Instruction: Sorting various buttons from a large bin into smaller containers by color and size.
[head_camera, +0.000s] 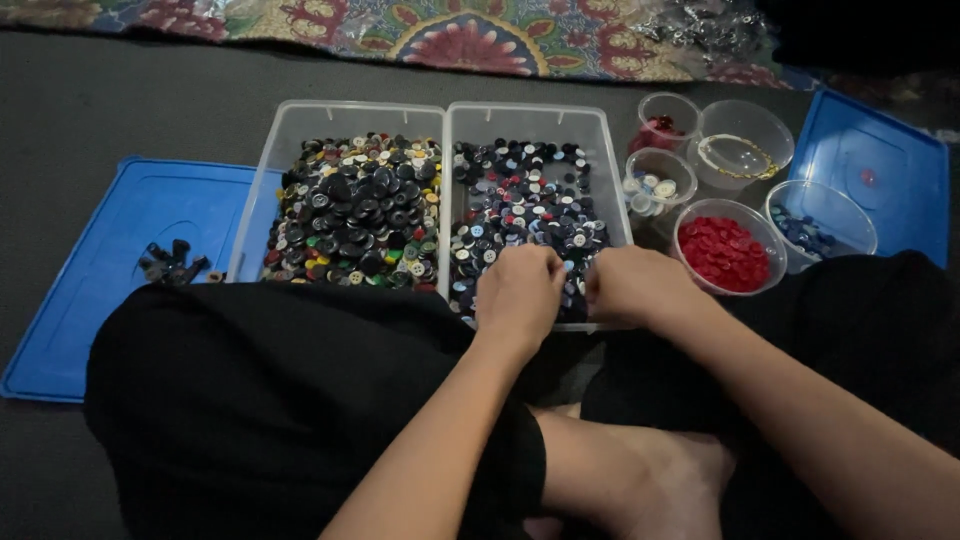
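Hands work at the near edge of the right bin (600, 125), among dark and blue buttons (520, 205). Left hand (518, 290) and right hand (632, 285) are curled knuckles-up; grip contents cannot be determined. Sorting appears underway; next pick demands fine pinching.

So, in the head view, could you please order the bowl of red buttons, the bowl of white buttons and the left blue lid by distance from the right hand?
From the right hand:
1. Bowl of red buttons, just to its right.
2. Bowl of white buttons, farther back.
3. Left blue lid, far across on the left.
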